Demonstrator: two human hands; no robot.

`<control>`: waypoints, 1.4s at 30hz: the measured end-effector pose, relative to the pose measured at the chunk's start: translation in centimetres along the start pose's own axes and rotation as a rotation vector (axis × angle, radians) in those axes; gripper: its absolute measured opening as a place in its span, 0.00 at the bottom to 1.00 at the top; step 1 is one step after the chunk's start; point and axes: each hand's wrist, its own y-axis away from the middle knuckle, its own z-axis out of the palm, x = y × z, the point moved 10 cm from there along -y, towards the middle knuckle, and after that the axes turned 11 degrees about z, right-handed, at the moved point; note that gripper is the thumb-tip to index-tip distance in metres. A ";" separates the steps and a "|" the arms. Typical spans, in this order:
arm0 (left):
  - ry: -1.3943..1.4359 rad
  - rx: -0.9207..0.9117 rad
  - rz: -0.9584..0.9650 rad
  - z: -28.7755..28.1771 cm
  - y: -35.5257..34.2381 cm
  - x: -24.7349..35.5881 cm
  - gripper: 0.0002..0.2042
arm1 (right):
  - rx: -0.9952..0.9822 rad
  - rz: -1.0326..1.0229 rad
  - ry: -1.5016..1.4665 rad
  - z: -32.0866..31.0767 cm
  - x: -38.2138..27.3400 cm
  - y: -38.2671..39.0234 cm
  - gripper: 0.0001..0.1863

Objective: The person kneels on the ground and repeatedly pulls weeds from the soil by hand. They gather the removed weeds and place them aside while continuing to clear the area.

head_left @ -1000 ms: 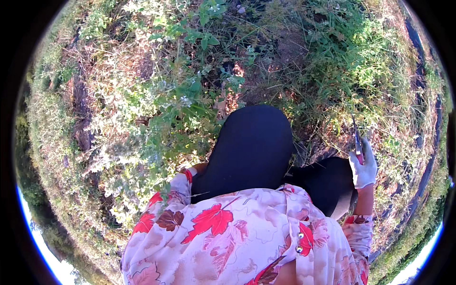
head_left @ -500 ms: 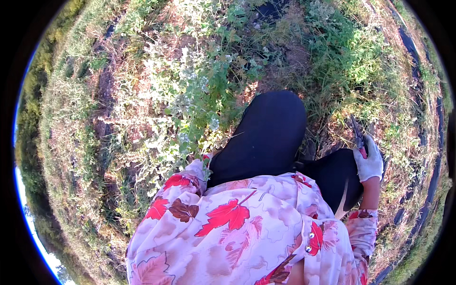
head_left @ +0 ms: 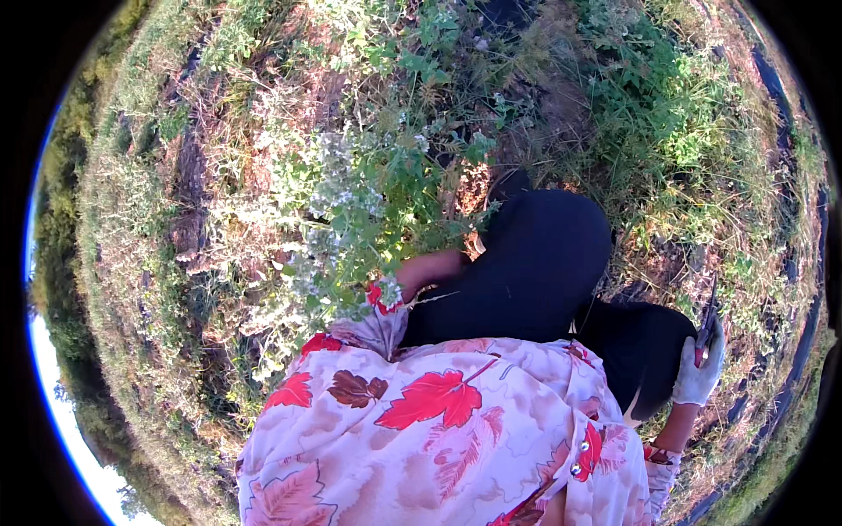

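My right hand [head_left: 700, 373], in a white glove, is closed round a pair of pruning shears [head_left: 707, 326] beside my right knee. Their dark blades point away from me, and a bit of red handle shows by the fingers. My left forearm [head_left: 428, 269] reaches from the leaf-print sleeve toward the far side of my left knee. Only a pale sliver of my left hand [head_left: 475, 245] shows there; the knee hides its fingers. Beside that forearm stands a leafy plant [head_left: 338, 206] with pale flower spikes, some of it overlapping the sleeve.
My dark-trousered left knee [head_left: 548, 254] and right knee [head_left: 636, 351] are bent in front of me. Green weeds [head_left: 649, 105] grow ahead on the right. Dry grass [head_left: 228, 188] covers the left side, and a dark strip [head_left: 772, 83] runs along the far right.
My left forearm has come into sight, reaching forward and right past the knee. My right hand has moved back toward me and slightly right with the pruning shears. Both knees appear shifted right.
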 end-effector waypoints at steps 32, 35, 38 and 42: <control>-0.993 1.332 -0.077 -23.7 16.9 -0.8 0.14 | -0.200 0.255 -0.158 8.6 1.4 -9.9 0.26; -0.988 1.467 0.172 -24.7 17.1 3.3 0.10 | -0.207 0.280 -0.172 8.5 2.0 -10.0 0.26; -0.836 1.394 0.339 -24.6 14.8 9.9 0.10 | -0.200 0.296 -0.315 8.4 3.8 -10.1 0.26; -0.868 0.919 0.351 -22.4 5.6 13.6 0.10 | -0.201 0.285 -0.263 8.7 2.8 -10.3 0.27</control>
